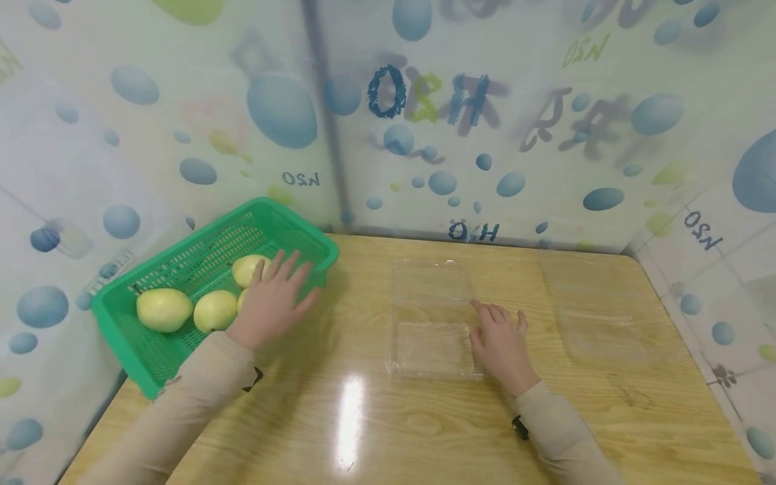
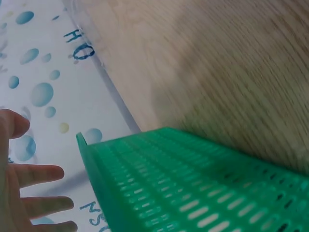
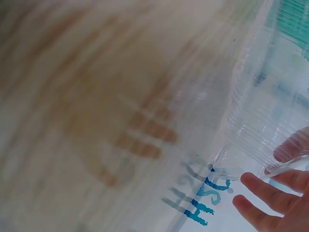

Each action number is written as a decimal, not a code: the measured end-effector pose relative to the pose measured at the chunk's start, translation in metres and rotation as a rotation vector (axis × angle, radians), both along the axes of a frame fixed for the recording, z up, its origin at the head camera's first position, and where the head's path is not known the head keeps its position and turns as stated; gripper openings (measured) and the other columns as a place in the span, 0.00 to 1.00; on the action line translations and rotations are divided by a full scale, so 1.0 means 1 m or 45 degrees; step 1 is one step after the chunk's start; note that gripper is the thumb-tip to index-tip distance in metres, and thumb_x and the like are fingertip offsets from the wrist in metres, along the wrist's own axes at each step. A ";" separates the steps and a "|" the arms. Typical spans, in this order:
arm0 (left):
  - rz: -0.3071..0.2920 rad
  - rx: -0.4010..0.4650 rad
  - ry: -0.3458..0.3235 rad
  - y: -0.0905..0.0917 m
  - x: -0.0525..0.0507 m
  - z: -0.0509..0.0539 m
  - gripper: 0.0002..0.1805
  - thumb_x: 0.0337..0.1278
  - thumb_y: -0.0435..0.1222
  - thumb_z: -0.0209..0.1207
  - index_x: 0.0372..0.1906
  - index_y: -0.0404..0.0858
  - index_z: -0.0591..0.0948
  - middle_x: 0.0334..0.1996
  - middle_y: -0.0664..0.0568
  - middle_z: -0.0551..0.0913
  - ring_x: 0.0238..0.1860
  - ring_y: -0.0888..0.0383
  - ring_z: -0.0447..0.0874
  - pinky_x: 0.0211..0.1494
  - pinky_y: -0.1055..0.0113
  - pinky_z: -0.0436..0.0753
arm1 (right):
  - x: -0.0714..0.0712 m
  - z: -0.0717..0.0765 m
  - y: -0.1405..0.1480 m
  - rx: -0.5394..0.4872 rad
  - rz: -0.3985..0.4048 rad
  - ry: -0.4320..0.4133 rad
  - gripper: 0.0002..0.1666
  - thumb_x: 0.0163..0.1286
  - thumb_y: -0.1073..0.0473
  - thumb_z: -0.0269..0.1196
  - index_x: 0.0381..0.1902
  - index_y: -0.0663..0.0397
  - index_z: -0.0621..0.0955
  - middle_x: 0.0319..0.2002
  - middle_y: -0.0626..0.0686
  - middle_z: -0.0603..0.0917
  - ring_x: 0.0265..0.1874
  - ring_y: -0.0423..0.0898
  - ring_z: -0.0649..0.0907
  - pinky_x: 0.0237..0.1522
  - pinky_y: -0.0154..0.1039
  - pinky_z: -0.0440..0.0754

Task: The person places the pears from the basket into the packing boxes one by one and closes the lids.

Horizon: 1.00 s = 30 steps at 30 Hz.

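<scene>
In the head view my left hand [image 1: 273,303] hovers over the right side of a green plastic basket [image 1: 275,214], fingers spread and holding nothing. Beneath and beside it several yellow-green fruits, which look like apples [image 1: 164,310], lie in the basket; the hand partly hides some. A clear plastic box [image 1: 433,374] lies unfolded on the table, its lid half on the far side. At the box's right edge is my right hand [image 1: 502,343]. The right wrist view shows its thumb and index finger [image 3: 285,180] on either side of the clear rim, pinching it, other fingers spread.
Another clear plastic box [image 1: 597,316] lies on the right of the wooden table [image 1: 424,438]. A wall covering [image 1: 376,155] with blue drops stands along the table's back edge and sides. Light glares off the table's near middle.
</scene>
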<state>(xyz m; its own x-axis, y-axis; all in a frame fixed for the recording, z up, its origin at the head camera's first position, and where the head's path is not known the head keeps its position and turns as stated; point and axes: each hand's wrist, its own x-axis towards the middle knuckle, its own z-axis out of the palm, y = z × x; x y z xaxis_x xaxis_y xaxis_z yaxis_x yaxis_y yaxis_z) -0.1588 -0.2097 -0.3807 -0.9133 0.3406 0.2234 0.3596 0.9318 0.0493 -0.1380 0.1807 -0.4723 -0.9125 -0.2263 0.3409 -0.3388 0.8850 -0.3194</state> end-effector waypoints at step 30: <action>-0.152 -0.142 -0.239 -0.057 -0.020 0.042 0.18 0.59 0.36 0.61 0.49 0.29 0.77 0.39 0.37 0.83 0.36 0.40 0.82 0.39 0.45 0.81 | -0.001 0.003 -0.001 0.068 -0.007 -0.030 0.26 0.64 0.65 0.59 0.61 0.62 0.74 0.49 0.64 0.82 0.52 0.64 0.77 0.57 0.76 0.55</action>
